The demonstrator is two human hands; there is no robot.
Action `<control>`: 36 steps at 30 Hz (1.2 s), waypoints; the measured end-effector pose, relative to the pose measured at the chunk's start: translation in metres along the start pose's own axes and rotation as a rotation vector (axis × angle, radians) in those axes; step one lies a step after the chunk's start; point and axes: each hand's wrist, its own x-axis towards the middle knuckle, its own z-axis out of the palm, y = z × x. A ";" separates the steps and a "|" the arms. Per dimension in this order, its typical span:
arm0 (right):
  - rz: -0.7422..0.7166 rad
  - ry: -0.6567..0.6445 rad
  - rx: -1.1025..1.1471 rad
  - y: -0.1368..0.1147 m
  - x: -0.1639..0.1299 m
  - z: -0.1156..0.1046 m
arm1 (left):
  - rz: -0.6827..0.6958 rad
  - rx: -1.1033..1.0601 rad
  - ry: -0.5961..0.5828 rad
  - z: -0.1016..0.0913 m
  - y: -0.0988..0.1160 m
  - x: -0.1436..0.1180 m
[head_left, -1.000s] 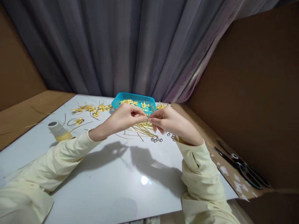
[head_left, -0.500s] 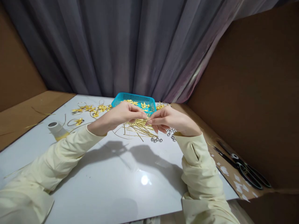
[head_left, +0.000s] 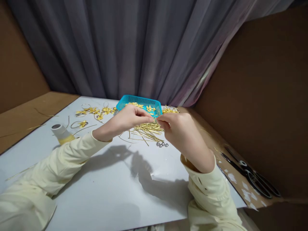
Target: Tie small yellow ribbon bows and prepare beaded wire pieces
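Note:
Over the middle of the white table, my left hand and my right hand meet almost tip to tip. Thumb and finger of each are pinched together. Whatever lies between the fingertips is too small to make out. Just beneath them is a loose pile of gold wire strips. Several silver balls lie below that pile. Behind the hands stands a turquoise basket holding yellow ribbon flowers, partly hidden by my hands.
On the left are several yellow flowers with wire loops and a white-and-yellow spool or bottle. Black-handled scissors and white paper scraps lie on the brown board at right. Grey curtains hang behind.
My right hand has turned over, its back now facing up and its wrist lower, and its other fingers have curled in. My left hand keeps nearly the same pose.

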 end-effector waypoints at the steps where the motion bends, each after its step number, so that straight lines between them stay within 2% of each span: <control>1: 0.005 -0.022 -0.035 -0.001 0.001 0.001 | -0.001 -0.001 0.003 0.000 0.000 0.000; 6: 0.022 -0.088 -0.133 -0.002 0.001 0.000 | 0.001 -0.002 0.026 0.002 0.003 -0.001; 14: 0.014 -0.148 -0.158 -0.004 0.005 0.005 | -0.011 -0.027 -0.008 0.003 0.005 -0.001; 18: -0.012 -0.144 -0.198 -0.006 0.005 0.006 | -0.067 -0.066 0.000 0.005 0.006 0.000; 22: -0.049 -0.130 -0.211 -0.007 0.008 0.011 | -0.068 -0.151 -0.026 0.006 -0.001 0.005; 29: -0.077 -0.145 -0.165 -0.004 0.013 0.019 | -0.049 -0.045 -0.037 0.008 -0.002 0.008; 36: -0.090 -0.162 -0.013 0.015 0.020 0.014 | -0.046 0.032 -0.030 0.005 0.002 0.003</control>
